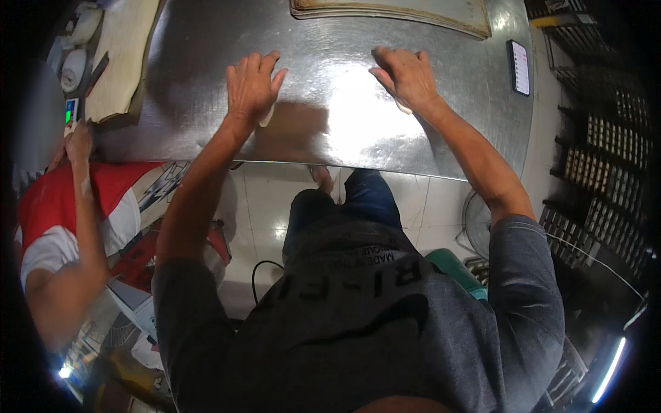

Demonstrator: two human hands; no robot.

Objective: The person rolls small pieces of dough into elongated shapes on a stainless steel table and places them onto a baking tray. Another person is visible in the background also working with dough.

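My left hand (253, 88) lies palm down over the metal table, its fingers bent forward and the thumb apart. A pale piece of dough (267, 116) shows from under the heel of that hand; the rest is covered. To the right, my right hand (410, 77) is cupped the same way, with its fingers curled. Another pale dough piece (403, 107) sticks out beneath its palm near the wrist. Both hands rest on the stainless steel tabletop (206, 129), well apart from each other. How much dough each palm covers is hidden.
A stack of trays (392, 15) lies at the far edge. A phone (518, 68) sits at the right edge. On the left are a dough sheet (116, 67), a scale display (71, 110) and a co-worker's hand (79, 144). Racks (609, 155) with loaded trays stand right.
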